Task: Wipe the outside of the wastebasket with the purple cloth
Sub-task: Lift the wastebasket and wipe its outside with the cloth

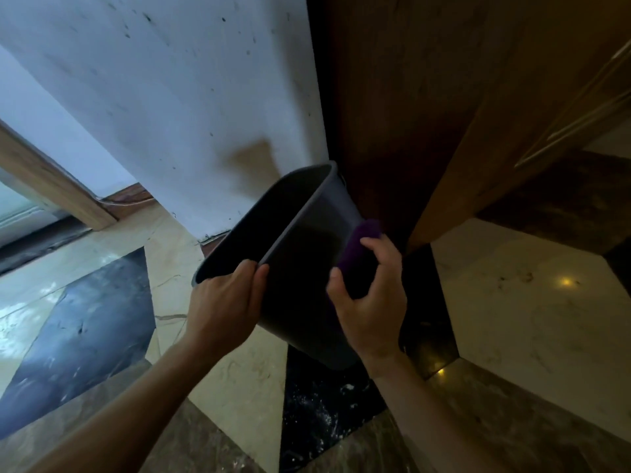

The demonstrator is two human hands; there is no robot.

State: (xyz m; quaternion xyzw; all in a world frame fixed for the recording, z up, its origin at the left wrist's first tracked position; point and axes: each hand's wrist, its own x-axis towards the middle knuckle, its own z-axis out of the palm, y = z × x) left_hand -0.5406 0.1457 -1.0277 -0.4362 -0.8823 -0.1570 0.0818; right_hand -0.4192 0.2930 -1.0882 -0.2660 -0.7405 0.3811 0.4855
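A dark grey rectangular wastebasket (300, 268) is held tilted above the floor, its open mouth turned up and to the left. My left hand (225, 305) grips its near rim, fingers hooked over the edge. My right hand (370, 302) holds a folded purple cloth (360, 247) pressed flat against the basket's right outer wall. The lower part of the cloth is hidden under my fingers.
A white scuffed wall (177, 107) stands behind the basket, with a dark wooden door or panel (409, 114) to its right. The floor is polished marble in cream and black tiles (532, 302), dusty in places.
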